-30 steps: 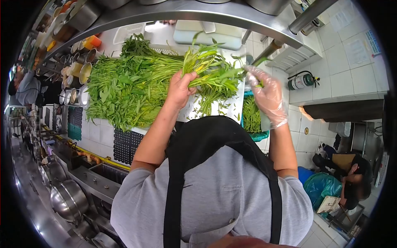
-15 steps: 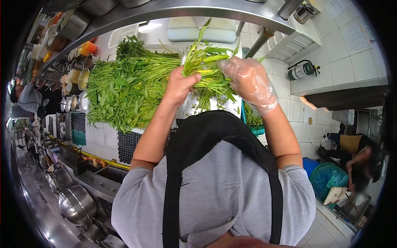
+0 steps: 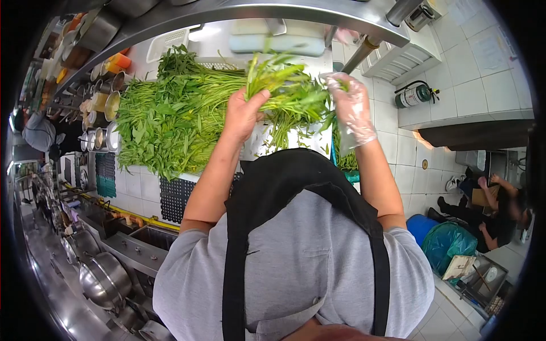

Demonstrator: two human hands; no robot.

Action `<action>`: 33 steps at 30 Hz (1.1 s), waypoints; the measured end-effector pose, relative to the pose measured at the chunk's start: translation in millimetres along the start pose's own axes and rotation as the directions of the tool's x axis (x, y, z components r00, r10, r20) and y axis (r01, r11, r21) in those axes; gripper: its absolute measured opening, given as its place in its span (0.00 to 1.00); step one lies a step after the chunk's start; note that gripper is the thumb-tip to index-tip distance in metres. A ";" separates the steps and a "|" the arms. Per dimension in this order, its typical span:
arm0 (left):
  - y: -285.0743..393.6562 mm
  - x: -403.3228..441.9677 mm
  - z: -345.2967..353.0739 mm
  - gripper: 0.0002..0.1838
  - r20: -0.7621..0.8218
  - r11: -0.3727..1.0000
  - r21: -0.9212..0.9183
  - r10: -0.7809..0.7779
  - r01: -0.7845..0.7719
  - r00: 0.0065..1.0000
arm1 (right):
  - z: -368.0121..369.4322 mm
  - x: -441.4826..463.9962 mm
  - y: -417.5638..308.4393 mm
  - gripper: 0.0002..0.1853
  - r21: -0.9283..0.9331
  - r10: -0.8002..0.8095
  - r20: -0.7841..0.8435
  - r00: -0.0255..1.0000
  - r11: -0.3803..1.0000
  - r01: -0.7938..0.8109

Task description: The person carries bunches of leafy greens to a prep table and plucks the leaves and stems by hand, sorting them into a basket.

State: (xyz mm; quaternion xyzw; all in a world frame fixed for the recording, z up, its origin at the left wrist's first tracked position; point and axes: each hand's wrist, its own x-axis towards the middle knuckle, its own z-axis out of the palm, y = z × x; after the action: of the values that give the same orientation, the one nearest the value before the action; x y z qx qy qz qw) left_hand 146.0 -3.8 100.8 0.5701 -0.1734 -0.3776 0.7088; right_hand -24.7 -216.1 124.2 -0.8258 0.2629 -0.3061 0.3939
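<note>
My bare left hand [image 3: 243, 113] is wrapped round a bunch of leafy green stems [image 3: 278, 85], which look like water spinach; its tips are blurred. To the right of the bunch is my right hand [image 3: 351, 108], in a clear plastic glove, its fingers curled with a bit of green leaf showing among them. A large heap of the same greens [image 3: 176, 113] covers the counter left of my left hand. Loose leaf scraps lie on the white surface [image 3: 259, 139] below the bunch. More greens [image 3: 346, 159] sit in a green-rimmed container under my right wrist.
A steel shelf [image 3: 256, 17] runs across above the counter. White cutting boards [image 3: 278, 44] and a white basket [image 3: 168, 45] stand at the back. Pots and pans [image 3: 105, 278] are at lower left. A fire extinguisher [image 3: 415, 95] hangs at right; another person [image 3: 497, 210] is at far right.
My right hand has moved away from the bunch to the right, with green leaf in its fingers. My left hand keeps its hold. The person at far right has shifted posture.
</note>
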 end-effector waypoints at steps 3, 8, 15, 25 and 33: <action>0.4 0.3 -16.3 0.05 -0.004 0.984 -0.170 -0.050 0.048 0.999 | -21.4 3.2 14.1 0.10 0.281 0.303 0.024 0.953 0.912 -0.297; 4.3 1.0 -25.1 0.09 0.062 0.968 -0.247 -0.034 0.048 0.998 | -56.7 3.0 -6.4 0.10 0.310 0.337 -0.013 0.941 0.896 -0.317; 0.1 8.8 -15.3 0.06 0.057 0.968 -0.251 -0.011 0.025 0.998 | -41.0 -1.9 -47.3 0.13 0.020 -0.193 -0.211 0.958 0.979 0.202; 6.2 1.1 -0.5 0.04 0.038 0.986 -0.167 -0.014 0.021 0.999 | -29.4 4.3 -59.1 0.20 -0.373 -0.369 0.165 0.915 0.835 0.404; 1.2 0.2 -2.9 0.12 0.148 0.986 -0.163 0.001 0.023 0.989 | -17.7 7.7 -32.3 0.21 -0.318 -0.461 0.325 0.826 0.769 0.555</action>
State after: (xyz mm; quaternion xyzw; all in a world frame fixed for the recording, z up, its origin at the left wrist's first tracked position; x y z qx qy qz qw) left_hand 148.5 -1.9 101.1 0.4812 -0.1902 -0.4357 0.7365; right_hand -25.9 -212.1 161.6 -0.9577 0.0378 -0.2448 0.1462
